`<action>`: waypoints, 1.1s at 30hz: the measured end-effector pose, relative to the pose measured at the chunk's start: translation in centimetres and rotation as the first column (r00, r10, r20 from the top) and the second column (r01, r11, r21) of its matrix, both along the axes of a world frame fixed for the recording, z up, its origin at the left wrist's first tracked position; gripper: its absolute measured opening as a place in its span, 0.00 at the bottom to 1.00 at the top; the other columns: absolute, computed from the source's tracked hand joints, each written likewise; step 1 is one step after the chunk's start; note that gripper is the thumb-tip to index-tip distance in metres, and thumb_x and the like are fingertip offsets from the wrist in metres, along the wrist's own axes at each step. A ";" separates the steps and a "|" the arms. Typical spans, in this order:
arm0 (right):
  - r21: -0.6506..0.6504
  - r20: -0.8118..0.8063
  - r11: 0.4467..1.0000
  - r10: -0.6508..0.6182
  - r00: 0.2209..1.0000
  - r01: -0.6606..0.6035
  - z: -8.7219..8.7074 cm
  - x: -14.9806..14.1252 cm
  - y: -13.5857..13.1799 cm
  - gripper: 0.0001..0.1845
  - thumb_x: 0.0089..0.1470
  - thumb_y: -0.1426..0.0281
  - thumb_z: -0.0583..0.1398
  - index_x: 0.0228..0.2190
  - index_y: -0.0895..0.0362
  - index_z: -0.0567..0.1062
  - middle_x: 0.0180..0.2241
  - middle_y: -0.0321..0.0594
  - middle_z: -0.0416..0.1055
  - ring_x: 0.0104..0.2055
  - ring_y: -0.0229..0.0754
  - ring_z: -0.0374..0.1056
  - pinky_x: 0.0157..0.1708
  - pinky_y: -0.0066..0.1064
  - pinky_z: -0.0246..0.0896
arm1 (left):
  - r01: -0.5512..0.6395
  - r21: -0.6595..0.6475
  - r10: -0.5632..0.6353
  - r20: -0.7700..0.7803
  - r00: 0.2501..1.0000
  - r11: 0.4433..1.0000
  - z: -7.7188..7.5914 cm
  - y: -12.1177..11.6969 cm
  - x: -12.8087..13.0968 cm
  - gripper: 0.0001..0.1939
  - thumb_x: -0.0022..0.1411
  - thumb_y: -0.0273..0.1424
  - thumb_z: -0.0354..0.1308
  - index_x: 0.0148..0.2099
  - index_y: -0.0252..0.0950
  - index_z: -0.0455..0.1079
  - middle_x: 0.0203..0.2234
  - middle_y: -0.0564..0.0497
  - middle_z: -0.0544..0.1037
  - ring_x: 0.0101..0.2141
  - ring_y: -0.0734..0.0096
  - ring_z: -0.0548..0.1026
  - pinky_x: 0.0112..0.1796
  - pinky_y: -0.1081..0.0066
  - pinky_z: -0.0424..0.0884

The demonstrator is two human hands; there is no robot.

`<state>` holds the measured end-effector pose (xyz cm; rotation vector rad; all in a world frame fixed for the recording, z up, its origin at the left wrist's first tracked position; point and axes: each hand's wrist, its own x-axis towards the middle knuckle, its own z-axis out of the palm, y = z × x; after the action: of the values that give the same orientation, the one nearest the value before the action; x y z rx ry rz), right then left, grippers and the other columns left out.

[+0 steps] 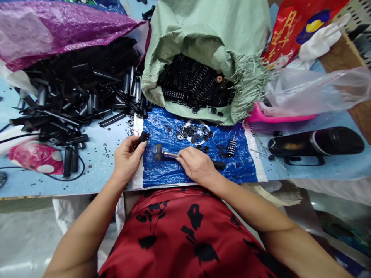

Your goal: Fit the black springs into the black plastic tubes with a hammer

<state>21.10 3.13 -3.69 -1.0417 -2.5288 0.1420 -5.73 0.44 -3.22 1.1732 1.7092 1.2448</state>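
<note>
My left hand [128, 157] pinches a short black plastic tube [143, 136] at the left edge of the blue woven sheet [156, 170]. Most of the tube is hidden behind the fingers. Closed around the metal shaft of a small hammer [158, 152] is my right hand [197, 164]. The hammer's dark head points left towards my left hand, and its black handle sticks out to the right. Just beyond my right hand lie several black round discs [197, 136]. A black strip-patterned cylinder with a thin pin [231, 147] lies right of them.
At the left, many black tubes [87, 102] spill from a purple sack [72, 29]. An open green woven sack [185, 23] holds black perforated pieces. A black flask [315, 146] lies right, near a pink tray [284, 116]. A cable [82, 164] loops beside a polka-dot pouch [36, 157].
</note>
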 end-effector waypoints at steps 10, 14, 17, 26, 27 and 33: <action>-0.008 -0.130 1.000 0.012 0.991 -0.013 2.4 -1.4 2.8 0.20 0.75 0.66 0.48 0.44 0.60 0.76 0.34 0.42 0.74 0.35 0.35 0.67 0.36 0.30 0.61 | 0.316 -0.368 -0.421 -0.253 0.871 0.875 0.3 1.8 -0.7 0.17 0.56 0.45 0.71 0.39 0.36 0.79 0.24 0.52 0.73 0.26 0.69 0.68 0.29 0.69 0.59; 0.010 -0.024 0.998 0.066 0.998 -0.065 2.6 -1.9 2.6 0.18 0.74 0.65 0.51 0.36 0.60 0.75 0.29 0.39 0.70 0.30 0.34 0.62 0.30 0.30 0.53 | 0.332 -0.398 -0.447 -0.243 0.861 0.855 0.4 2.3 -1.1 0.16 0.56 0.43 0.70 0.36 0.36 0.75 0.22 0.55 0.69 0.24 0.72 0.64 0.28 0.70 0.56; 0.076 -0.130 0.989 0.139 0.982 -0.130 3.0 -2.4 2.1 0.14 0.73 0.67 0.52 0.40 0.61 0.75 0.30 0.39 0.71 0.31 0.34 0.63 0.33 0.29 0.57 | 0.349 -0.421 -0.476 -0.247 0.844 0.837 0.4 3.0 -1.5 0.17 0.52 0.41 0.72 0.33 0.37 0.70 0.22 0.55 0.70 0.25 0.73 0.64 0.29 0.69 0.56; 0.091 -0.123 0.952 0.302 0.945 -0.292 2.5 -2.4 0.3 0.12 0.72 0.67 0.54 0.41 0.60 0.75 0.28 0.37 0.69 0.30 0.34 0.61 0.33 0.30 0.56 | 0.331 -0.488 -0.515 -0.309 0.800 0.808 1.5 4.1 -0.9 0.15 0.51 0.36 0.71 0.31 0.37 0.67 0.21 0.55 0.70 0.24 0.73 0.64 0.28 0.69 0.56; 0.102 -0.139 0.958 0.280 0.950 -0.268 2.3 -1.8 0.5 0.13 0.72 0.67 0.54 0.42 0.61 0.75 0.28 0.38 0.70 0.30 0.34 0.62 0.34 0.30 0.56 | 0.324 -0.485 -0.511 -0.326 0.795 0.812 2.1 3.3 -1.7 0.15 0.51 0.36 0.70 0.31 0.37 0.67 0.21 0.55 0.70 0.24 0.73 0.64 0.28 0.70 0.55; 0.129 0.023 0.984 0.125 0.992 -0.127 0.4 1.4 1.6 0.10 0.68 0.64 0.61 0.41 0.59 0.79 0.33 0.40 0.75 0.36 0.36 0.67 0.39 0.31 0.57 | 0.519 -0.693 -0.742 -0.034 0.670 0.501 6.6 -3.0 -11.1 0.21 0.49 0.50 0.72 0.35 0.38 0.77 0.21 0.54 0.71 0.22 0.70 0.67 0.25 0.72 0.59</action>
<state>22.53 4.73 -3.33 -0.8363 -2.5791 0.0044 -16.81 -2.54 3.36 1.4196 1.4707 -0.0452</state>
